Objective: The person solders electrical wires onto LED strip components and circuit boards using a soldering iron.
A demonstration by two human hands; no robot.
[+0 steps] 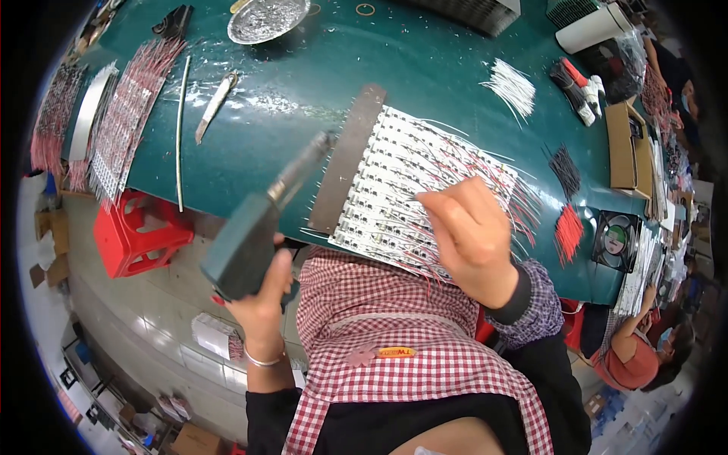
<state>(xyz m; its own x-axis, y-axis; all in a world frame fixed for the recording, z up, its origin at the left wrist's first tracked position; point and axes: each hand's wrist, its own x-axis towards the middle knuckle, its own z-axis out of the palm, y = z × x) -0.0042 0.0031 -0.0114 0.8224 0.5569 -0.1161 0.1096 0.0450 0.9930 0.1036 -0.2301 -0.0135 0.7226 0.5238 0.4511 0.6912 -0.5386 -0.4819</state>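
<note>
My left hand (262,299) grips a dark green soldering gun (241,246) by its handle. The metal barrel points up and to the right, its tip over the left edge of a flat brown bar (349,163). Beside that bar lies a white circuit board panel (379,159) with rows of small black parts and many thin red, black and white wires. Over the panel hovers my right hand (478,239), thumb and forefinger pinched together. Whatever is between those fingertips is too small to make out.
White wires (512,87), black wires (563,171) and red wires (569,233) lie in bunches at right, near a black fan (616,240). Wired panels (136,114), a thin rod (183,133) and a cutter knife (216,108) lie left. A metal dish (267,20) stands behind.
</note>
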